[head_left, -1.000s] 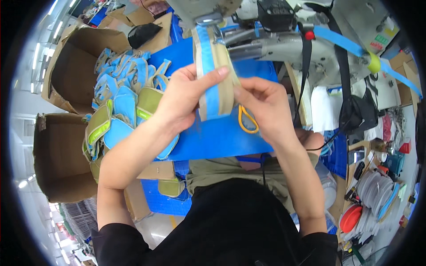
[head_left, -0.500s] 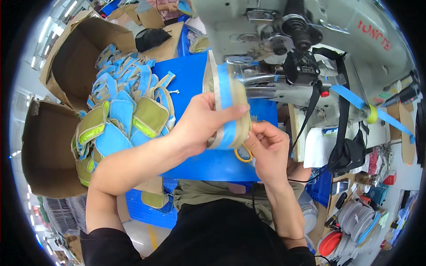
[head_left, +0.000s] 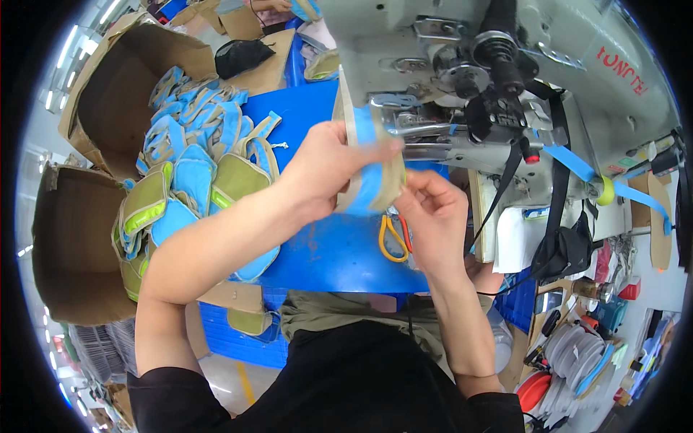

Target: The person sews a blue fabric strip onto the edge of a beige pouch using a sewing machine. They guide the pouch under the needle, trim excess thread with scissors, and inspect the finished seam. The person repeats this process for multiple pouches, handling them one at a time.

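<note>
A beige fabric band with a blue stripe point(head_left: 368, 189) is held up in front of the sewing machine's point(head_left: 382, 43) metal arm; motion blurs its lower part. My left hand point(head_left: 325, 167) is closed on the band, its thumb lying across the front. At the band's right edge, my right hand point(head_left: 436, 213) pinches the fabric between thumb and fingertips. Whether it also holds something small is hidden. Below the band, scissors with yellow-orange handles point(head_left: 390, 244) lie on the blue table point(head_left: 325, 260), close to my right hand.
To the left, blue and olive fabric pouches point(head_left: 191, 177) and beige-blue bands are heaped beside open cardboard boxes point(head_left: 72, 245). A blue tape point(head_left: 574, 162) runs through a yellow-green ring at the machine's right. Black straps and a black pouch point(head_left: 567, 245) hang there. Far back, another person's hand point(head_left: 278, 6) shows.
Both hands have moved slightly upward with the band, its lower edge lifting off the scissors, whose handles now show more fully. My grip looks the same.
</note>
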A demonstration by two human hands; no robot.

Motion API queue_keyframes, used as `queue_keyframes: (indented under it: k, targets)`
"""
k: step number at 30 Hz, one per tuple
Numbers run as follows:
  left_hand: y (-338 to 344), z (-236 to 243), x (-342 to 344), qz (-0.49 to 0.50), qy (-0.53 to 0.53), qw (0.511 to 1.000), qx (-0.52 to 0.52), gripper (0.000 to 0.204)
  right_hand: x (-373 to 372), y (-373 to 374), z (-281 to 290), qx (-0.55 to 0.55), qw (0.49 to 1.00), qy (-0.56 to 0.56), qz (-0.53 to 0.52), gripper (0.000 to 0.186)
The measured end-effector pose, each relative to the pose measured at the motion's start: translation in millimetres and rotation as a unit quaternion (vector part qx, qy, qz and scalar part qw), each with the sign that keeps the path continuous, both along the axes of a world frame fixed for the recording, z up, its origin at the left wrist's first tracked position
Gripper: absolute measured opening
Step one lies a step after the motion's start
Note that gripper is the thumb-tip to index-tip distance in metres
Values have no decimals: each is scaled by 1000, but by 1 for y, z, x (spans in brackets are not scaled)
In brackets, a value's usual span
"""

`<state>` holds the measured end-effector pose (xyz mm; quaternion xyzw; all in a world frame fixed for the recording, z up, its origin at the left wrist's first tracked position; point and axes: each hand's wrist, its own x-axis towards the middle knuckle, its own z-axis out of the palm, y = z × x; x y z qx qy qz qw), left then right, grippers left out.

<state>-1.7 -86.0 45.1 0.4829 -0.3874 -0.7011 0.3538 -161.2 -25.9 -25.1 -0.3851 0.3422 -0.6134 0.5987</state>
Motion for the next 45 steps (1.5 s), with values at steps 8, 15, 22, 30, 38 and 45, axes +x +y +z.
queue_keyframes:
  k: [8, 15, 22, 30, 38, 45]
  targets:
    - [8, -6, 8, -8, -6, 999, -52, 29, 2, -13, 2, -10, 999, 38, -9, 16]
    - [0, -6, 9, -34, -30, 998, -40, 23, 2, -13, 0, -23, 997, 64, -36, 18]
    - [-11, 5, 10, -56, -32, 997, -50, 29, 10, -16, 7, -8, 998, 12, -54, 19]
    - [-13, -7, 33, -109, -115, 974, -164, 25, 15, -11, -23, -31, 992, 1, -121, 20]
    - [-14, -7, 31, -118, -62, 980, -145, 26, 17, -4, -42, -78, 980, 84, -161, 21]
    - [-12, -10, 28, -104, -46, 982, -150, 29, 15, -14, -24, -196, 908, 294, -227, 23]
